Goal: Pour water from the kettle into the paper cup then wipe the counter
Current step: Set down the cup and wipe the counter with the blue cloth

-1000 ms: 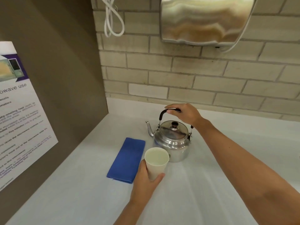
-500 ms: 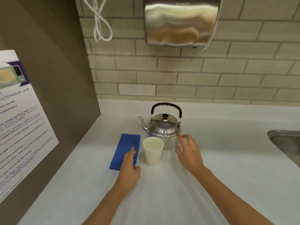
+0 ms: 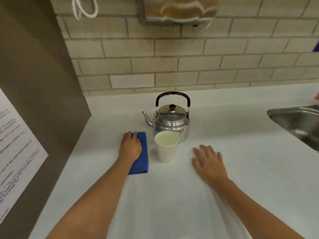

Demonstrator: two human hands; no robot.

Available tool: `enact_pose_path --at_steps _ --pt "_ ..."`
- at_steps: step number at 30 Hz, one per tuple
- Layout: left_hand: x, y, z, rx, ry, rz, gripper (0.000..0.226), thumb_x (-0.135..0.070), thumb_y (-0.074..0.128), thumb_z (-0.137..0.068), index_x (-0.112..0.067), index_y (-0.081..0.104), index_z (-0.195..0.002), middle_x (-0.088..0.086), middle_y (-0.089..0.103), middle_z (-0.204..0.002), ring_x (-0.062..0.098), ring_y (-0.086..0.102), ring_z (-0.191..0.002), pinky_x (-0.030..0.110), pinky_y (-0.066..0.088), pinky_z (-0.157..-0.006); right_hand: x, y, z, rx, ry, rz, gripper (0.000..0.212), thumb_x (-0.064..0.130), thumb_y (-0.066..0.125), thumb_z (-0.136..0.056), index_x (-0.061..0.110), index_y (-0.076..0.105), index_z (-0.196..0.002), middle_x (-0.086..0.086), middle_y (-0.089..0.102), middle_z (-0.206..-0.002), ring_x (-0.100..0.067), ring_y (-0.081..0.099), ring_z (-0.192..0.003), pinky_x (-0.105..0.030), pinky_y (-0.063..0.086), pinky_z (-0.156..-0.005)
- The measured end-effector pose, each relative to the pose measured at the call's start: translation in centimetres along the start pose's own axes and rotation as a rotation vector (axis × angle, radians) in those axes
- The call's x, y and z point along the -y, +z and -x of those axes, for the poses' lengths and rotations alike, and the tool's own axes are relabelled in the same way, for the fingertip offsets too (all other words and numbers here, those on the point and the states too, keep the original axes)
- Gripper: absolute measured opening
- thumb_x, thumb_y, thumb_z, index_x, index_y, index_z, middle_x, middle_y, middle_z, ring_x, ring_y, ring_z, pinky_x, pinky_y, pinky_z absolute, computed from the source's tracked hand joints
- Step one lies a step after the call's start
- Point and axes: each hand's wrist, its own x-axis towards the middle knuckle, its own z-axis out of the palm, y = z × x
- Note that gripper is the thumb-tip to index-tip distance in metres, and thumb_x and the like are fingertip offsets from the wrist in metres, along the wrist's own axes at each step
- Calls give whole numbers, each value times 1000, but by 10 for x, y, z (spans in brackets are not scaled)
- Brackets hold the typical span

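Observation:
A steel kettle (image 3: 170, 123) with a black handle stands upright on the white counter (image 3: 172, 195), spout to the left. Just in front of it stands a white paper cup (image 3: 167, 149), with liquid inside. Left of the cup lies a folded blue cloth (image 3: 142, 156). My left hand (image 3: 130, 146) rests flat on the cloth's far left part, covering it, fingers pointing away from me. My right hand (image 3: 208, 161) lies flat on the counter to the right of the cup, fingers spread, holding nothing.
A brown side panel (image 3: 39, 83) with a printed notice (image 3: 15, 152) bounds the counter on the left. A brick wall with a steel hand dryer (image 3: 179, 9) is behind. A steel sink (image 3: 300, 121) is set in at the right.
My right hand let go of the kettle handle and came down flat on the counter. My left hand released the cup and moved left onto the blue cloth.

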Motion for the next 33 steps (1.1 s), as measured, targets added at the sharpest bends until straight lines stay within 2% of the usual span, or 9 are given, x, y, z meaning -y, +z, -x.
enact_pose_path --at_steps 5,9,15,20,23,25,30,33 --pt "2 22 -3 -31 -10 -89 50 -29 22 -98 -18 18 -146 15 15 -156 30 12 -144 44 13 -118 -2 2 -2 -3 14 -21 40 38 37 -93 28 39 -132 -1 34 -144 -24 22 -135 -47 17 -110" --pt "17 20 4 -26 54 -118 49 -28 23 -98 -18 20 -146 15 15 -157 30 13 -144 43 14 -118 -1 1 0 0 19 -37 39 37 39 -93 27 41 -131 -2 35 -144 -25 22 -136 -47 17 -109" --pt "44 7 38 -54 113 -34 47 -22 29 -97 -17 27 -145 14 22 -155 28 19 -142 39 14 -117 2 -2 1 24 18 -2 41 37 37 -94 26 39 -133 -3 34 -146 -25 22 -136 -47 18 -109" --pt "5 18 74 -80 -16 -44 50 -24 25 -97 -17 21 -146 15 18 -155 30 13 -143 41 12 -119 5 -5 3 61 29 8 42 36 33 -95 26 35 -136 -4 30 -149 -28 18 -138 -48 16 -111" --pt "-23 26 96 -47 -8 -9 51 -26 22 -97 -18 15 -147 14 11 -158 27 6 -146 40 6 -120 4 -9 3 93 18 28 43 37 31 -95 26 33 -137 -4 28 -150 -27 18 -138 -48 18 -112" --pt "-14 24 110 -39 -39 23 51 -27 21 -98 -20 13 -147 13 8 -158 26 3 -146 39 4 -120 1 -13 4 114 -10 7 43 37 31 -95 26 33 -136 -4 28 -149 -26 19 -137 -46 19 -111" --pt "37 -4 132 -98 -325 82 51 -27 23 -98 -19 15 -147 16 9 -157 29 5 -145 41 6 -120 -26 -26 14 162 -81 48 43 36 29 -97 32 30 -139 -1 26 -150 -24 15 -139 -48 16 -110" --pt "17 -3 134 -133 -384 24 51 -24 23 -98 -12 17 -147 21 13 -155 34 8 -144 45 9 -119 -39 -30 19 205 -109 12 43 36 25 -98 34 27 -141 0 22 -153 -22 11 -141 -51 11 -113"
